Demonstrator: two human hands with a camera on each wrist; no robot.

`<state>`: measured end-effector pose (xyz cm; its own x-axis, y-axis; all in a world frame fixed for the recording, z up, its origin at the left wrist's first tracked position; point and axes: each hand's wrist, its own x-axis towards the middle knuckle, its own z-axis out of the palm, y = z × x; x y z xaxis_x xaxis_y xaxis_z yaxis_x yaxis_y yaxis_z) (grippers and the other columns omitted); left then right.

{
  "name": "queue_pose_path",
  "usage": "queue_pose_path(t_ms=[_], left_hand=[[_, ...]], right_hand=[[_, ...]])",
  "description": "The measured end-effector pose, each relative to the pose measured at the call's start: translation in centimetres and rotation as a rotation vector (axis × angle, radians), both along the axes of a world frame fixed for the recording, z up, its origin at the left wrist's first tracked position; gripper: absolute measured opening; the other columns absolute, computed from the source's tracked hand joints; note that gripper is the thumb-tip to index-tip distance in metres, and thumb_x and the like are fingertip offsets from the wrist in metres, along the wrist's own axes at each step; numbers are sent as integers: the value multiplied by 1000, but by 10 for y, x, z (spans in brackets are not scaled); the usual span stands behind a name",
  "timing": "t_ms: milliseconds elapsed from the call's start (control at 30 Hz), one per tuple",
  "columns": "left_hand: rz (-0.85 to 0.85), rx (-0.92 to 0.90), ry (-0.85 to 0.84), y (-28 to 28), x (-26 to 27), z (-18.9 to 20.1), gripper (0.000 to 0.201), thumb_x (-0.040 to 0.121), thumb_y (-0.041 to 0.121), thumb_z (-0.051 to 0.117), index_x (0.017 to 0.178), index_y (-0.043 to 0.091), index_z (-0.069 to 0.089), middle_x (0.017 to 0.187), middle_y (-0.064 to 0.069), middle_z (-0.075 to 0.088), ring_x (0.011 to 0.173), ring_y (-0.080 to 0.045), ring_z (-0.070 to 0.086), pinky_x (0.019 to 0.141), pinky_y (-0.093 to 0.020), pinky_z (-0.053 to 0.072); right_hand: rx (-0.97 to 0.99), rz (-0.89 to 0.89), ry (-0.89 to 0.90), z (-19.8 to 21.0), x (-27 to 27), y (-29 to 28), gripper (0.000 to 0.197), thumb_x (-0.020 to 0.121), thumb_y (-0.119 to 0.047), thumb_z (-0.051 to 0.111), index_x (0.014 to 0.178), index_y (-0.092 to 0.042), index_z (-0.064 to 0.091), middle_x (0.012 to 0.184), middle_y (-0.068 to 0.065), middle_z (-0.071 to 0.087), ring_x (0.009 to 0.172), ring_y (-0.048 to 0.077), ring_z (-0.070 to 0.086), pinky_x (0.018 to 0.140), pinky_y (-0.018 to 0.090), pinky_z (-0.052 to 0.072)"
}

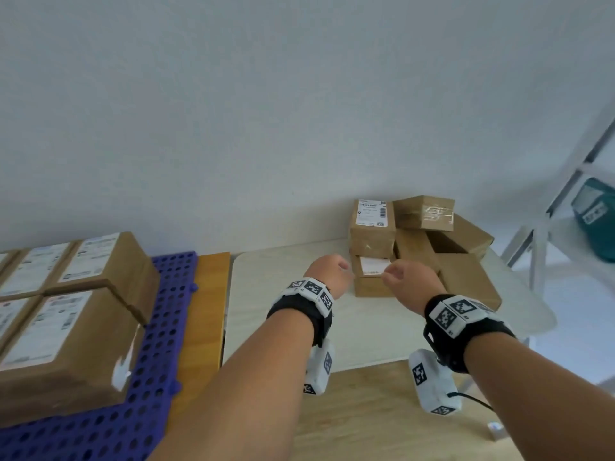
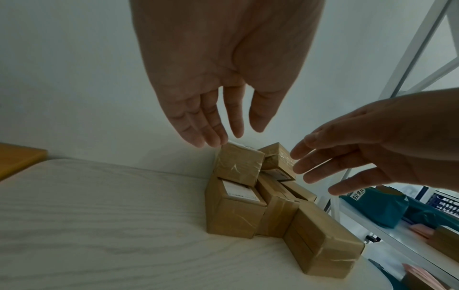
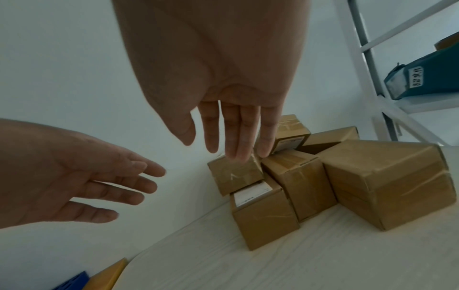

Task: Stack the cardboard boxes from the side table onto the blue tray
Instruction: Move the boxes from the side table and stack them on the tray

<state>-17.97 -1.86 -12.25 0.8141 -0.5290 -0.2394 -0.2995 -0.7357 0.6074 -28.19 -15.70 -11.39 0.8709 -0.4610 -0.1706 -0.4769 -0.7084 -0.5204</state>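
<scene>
Several brown cardboard boxes (image 1: 419, 241) are piled against the wall at the back right of the pale side table (image 1: 286, 334). The nearest box (image 1: 372, 277) carries a white label, and another labelled box (image 1: 372, 224) sits on it. My left hand (image 1: 327, 271) and right hand (image 1: 407, 277) hover just in front of this pair, both open with straight fingers, holding nothing. In the left wrist view the left hand (image 2: 213, 121) is above the upper box (image 2: 238, 164); the right hand (image 3: 231, 135) likewise. The blue perforated tray (image 1: 159, 327) at left holds several stacked boxes (image 1: 66, 314).
A wooden strip (image 1: 206, 311) lies between the tray and the side table. A white metal shelf rack (image 1: 565, 194) with a teal bag (image 1: 595, 214) stands at the right. The white wall is directly behind the boxes. Wood floor shows below the table.
</scene>
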Motion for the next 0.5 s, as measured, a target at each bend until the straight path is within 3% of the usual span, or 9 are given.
queue_pose_path(t_ms=[167,300,400,500], left_hand=[[27,-19,24,-33,15,-4,41,94,23,56,135,14,55,135,-6,57,121,-24,56,98,-30,43],[38,-35,20,-61,40,-9,44,97,27,55,138,14,50,137,-6,56,123,-24,55,101,-31,42],[54,-82,9,-86,64,-10,46,97,28,56,140,13,48,133,-5,58,110,-21,59,90,-28,45],[61,-126,-7,-107,89,-5,40,98,24,54,136,10,52,129,-6,62,95,-16,59,76,-21,40]], right_hand=[[48,-43,3,-12,10,-34,33,98,-32,49,123,-14,62,119,4,67,108,20,61,95,36,48],[35,-66,23,-14,28,-61,31,99,-31,49,121,-14,62,114,5,67,103,19,60,93,35,49],[23,-95,9,-12,50,-86,29,99,-31,49,118,-13,62,113,5,67,102,20,60,92,34,49],[51,-120,2,-11,78,-110,30,98,-33,50,119,-15,62,116,4,66,104,19,59,93,33,47]])
